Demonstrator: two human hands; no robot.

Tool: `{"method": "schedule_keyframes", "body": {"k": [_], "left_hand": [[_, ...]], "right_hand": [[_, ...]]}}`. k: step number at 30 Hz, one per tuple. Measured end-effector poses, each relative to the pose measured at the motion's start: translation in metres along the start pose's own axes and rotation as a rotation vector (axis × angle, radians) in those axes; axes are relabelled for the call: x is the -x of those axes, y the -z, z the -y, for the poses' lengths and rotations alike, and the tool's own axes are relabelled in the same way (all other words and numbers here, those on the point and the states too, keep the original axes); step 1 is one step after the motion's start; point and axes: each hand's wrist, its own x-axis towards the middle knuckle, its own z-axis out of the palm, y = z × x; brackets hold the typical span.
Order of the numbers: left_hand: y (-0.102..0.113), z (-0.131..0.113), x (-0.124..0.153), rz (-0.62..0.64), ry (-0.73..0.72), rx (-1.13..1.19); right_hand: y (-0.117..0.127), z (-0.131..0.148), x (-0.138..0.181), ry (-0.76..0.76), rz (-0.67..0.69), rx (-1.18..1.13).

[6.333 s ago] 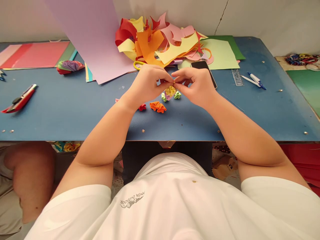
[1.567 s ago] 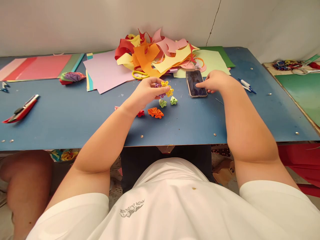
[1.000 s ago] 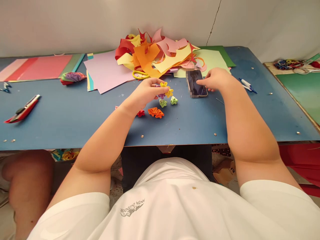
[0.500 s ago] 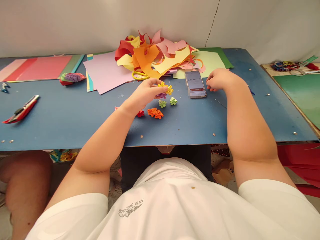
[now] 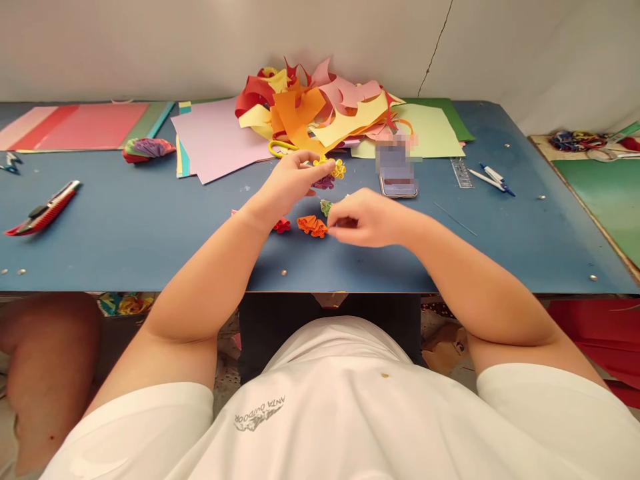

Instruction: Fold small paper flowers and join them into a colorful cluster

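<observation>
Yellow ruffled paper pieces (image 5: 338,169) and a purple ruffled paper piece (image 5: 326,182) are pinched in my left hand (image 5: 295,179), held above the blue table. Low over the tabletop, my right hand (image 5: 367,219) has its thumb and bent index finger apart, tips at the right end of an orange ruffled paper piece (image 5: 312,226). Whether they touch it I cannot tell. A light green ruffled piece (image 5: 326,207) lies just behind those fingers, partly covered. A red ruffled piece (image 5: 283,225) shows beside my left forearm.
Behind my hands are a heap of paper scraps (image 5: 300,107), yellow-handled scissors (image 5: 281,148) and a phone (image 5: 399,173). To the right lie pens (image 5: 493,177), a clear stencil (image 5: 461,173) and a thin needle-like rod (image 5: 456,219). A red utility knife (image 5: 47,212) lies left.
My right hand has moved left and nearer to me, from beside the phone to the orange piece, uncovering the pens and stencil. My left hand still holds the yellow and purple pieces.
</observation>
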Motion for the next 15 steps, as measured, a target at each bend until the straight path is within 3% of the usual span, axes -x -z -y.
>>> {"method": "schedule_keyframes", "body": {"k": [5, 15], "left_hand": [[-0.002, -0.003, 0.001, 0.058, 0.011, 0.137], [-0.003, 0.003, -0.005, 0.143, 0.028, 0.274]], "right_hand": [[-0.022, -0.012, -0.007, -0.009, -0.011, 0.245], [-0.019, -0.044, -0.01, -0.124, -0.45, 0.088]]}}
